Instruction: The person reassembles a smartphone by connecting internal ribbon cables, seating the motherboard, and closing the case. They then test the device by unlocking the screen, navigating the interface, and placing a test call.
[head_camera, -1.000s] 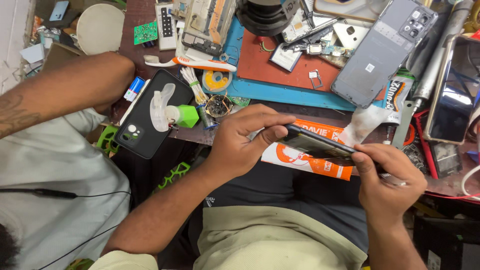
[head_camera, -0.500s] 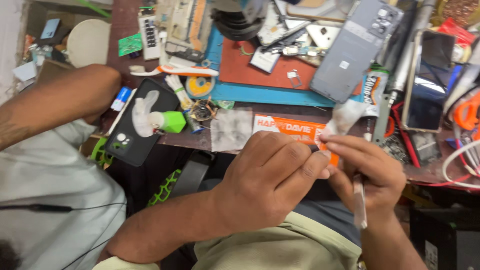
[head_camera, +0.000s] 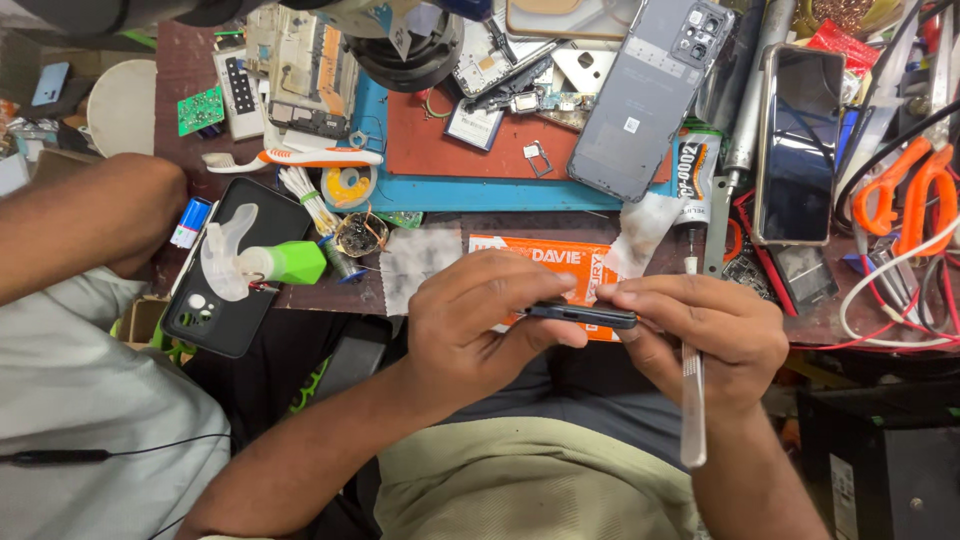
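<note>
You hold the phone (head_camera: 583, 314) edge-on above your lap, just in front of the desk (head_camera: 440, 225). Your left hand (head_camera: 478, 320) fingers are clamped on its left end, your right hand (head_camera: 705, 335) fingers pinch its right end and also grip a slim metal tool (head_camera: 692, 400). By the look of it the body is still in one piece; no seam shows open, so any prying seems yet to be done. Its long axis runs left to right, nearly level, thin side edge facing you.
</note>
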